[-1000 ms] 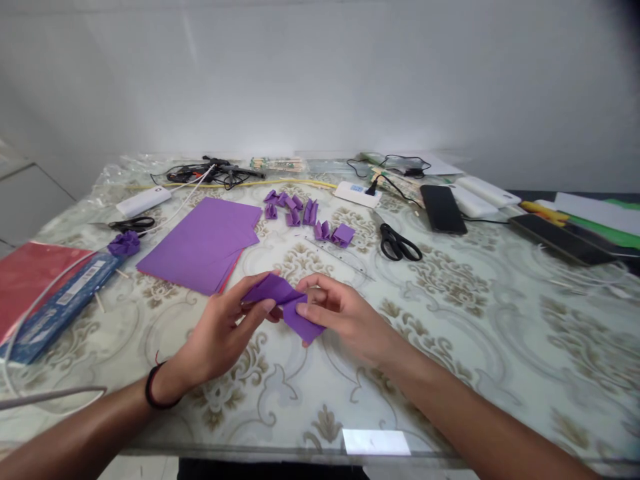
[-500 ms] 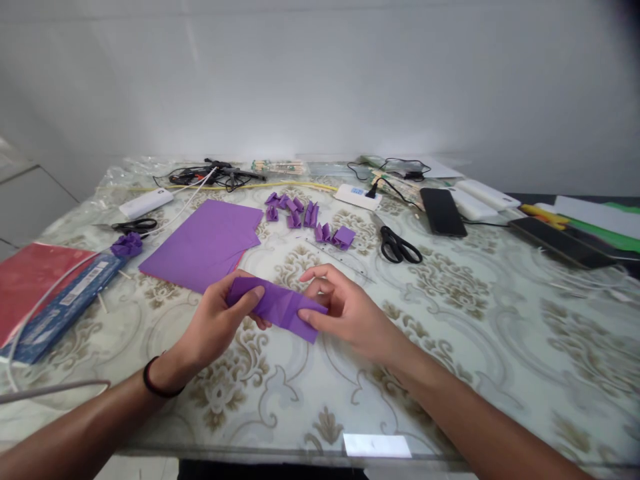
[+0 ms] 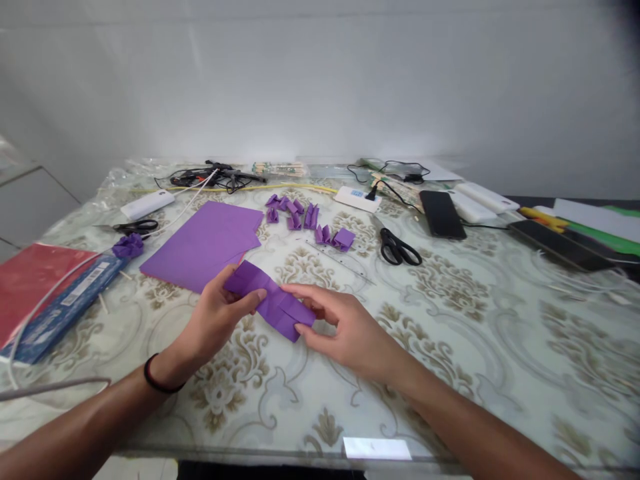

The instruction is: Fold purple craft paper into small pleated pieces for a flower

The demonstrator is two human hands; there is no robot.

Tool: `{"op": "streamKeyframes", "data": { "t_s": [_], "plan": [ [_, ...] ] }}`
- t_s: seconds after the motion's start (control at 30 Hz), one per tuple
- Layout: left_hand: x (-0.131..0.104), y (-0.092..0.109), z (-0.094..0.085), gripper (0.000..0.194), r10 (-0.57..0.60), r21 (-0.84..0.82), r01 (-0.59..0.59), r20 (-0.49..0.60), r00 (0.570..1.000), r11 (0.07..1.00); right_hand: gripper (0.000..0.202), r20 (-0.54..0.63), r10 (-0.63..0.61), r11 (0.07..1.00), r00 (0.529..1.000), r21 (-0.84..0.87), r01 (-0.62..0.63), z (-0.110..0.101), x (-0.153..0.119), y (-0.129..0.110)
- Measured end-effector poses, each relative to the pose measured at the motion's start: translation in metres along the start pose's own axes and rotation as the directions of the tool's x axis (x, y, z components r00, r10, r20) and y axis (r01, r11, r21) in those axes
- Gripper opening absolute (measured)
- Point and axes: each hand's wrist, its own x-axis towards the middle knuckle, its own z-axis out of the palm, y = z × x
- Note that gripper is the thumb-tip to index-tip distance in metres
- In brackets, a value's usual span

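A creased strip of purple paper (image 3: 273,303) is held between both hands above the patterned table. My left hand (image 3: 220,313) pinches its left end, thumb on top. At its right end, my right hand (image 3: 335,323) grips the lower corner between thumb and fingers. Behind my left hand lies a stack of purple sheets (image 3: 200,240), with a bit of red showing at its edge. Several small folded purple pieces (image 3: 295,217) lie beyond the hands, and a crumpled purple piece (image 3: 129,245) is at the left.
Black-handled scissors (image 3: 397,247) lie right of the folded pieces, near a clear ruler (image 3: 340,260). A black phone (image 3: 443,215) and a white power strip (image 3: 357,198) are farther back. A red sheet (image 3: 40,280) and blue package (image 3: 65,307) lie left.
The paper strip has tilted and shifted slightly left. My right hand has moved left with it, and its raised fingers have come down to the strip's upper edge.
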Motion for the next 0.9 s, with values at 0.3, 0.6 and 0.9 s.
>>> {"op": "streamKeyframes", "data": {
  "t_s": [0.3, 0.6, 0.9],
  "plan": [
    [-0.0006, 0.0008, -0.0009, 0.023, -0.013, 0.022, 0.011, 0.100, 0.995, 1.000, 0.035, -0.070, -0.154, 0.978, 0.985, -0.155, 0.142, -0.0003, 0.0011, -0.0037],
    [-0.0022, 0.0041, 0.0016, 0.024, -0.007, 0.128, -0.004, 0.083, 0.997, 0.992, 0.014, -0.104, -0.148, 0.979, 0.984, -0.158, 0.130, 0.0015, 0.0014, 0.0026],
    [-0.0057, 0.0051, 0.0026, 0.015, 0.027, 0.210, -0.033, 0.032, 0.999, 0.977, 0.014, -0.175, -0.126, 0.988, 0.976, -0.115, 0.107, 0.0013, -0.0022, -0.0037]
  ]
}}
